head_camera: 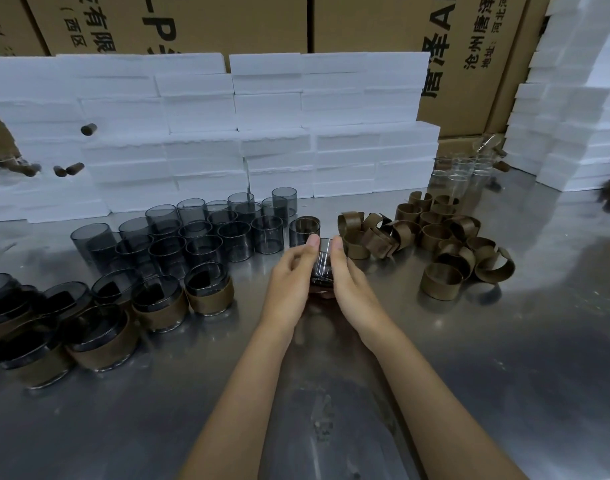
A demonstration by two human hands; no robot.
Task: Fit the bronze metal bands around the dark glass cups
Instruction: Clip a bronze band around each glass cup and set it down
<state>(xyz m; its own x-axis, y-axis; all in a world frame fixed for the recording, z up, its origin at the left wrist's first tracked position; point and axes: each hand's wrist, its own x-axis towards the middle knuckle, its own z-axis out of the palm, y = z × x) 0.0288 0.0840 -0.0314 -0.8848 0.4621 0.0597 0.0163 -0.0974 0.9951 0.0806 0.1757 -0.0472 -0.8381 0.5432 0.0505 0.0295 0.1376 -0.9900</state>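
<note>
Two bare forearms reach forward over the shiny metal tabletop, and the hands meet in the middle around a single dark glass cup. On one side the left hand curls against the cup with its thumb up at the rim, and on the other the right hand does the same, so the cup is gripped between both palms, just above the tabletop or resting on it; which one cannot be made out. Whether a band is already on this cup is hidden by the fingers. Just beyond the fingertips stands a cluster of bare dark glass cups, upright and packed close together, spreading away to the left. Nearer and further left of the left hand sit the banded cups, each with a bronze wrap round its lower half. Beyond and to the right of the right hand lies a loose heap of bronze metal bands, some standing as rings, some tipped and overlapping. Behind everything, white foam blocks are stacked in a wall, with brown cardboard boxes above them.
</note>
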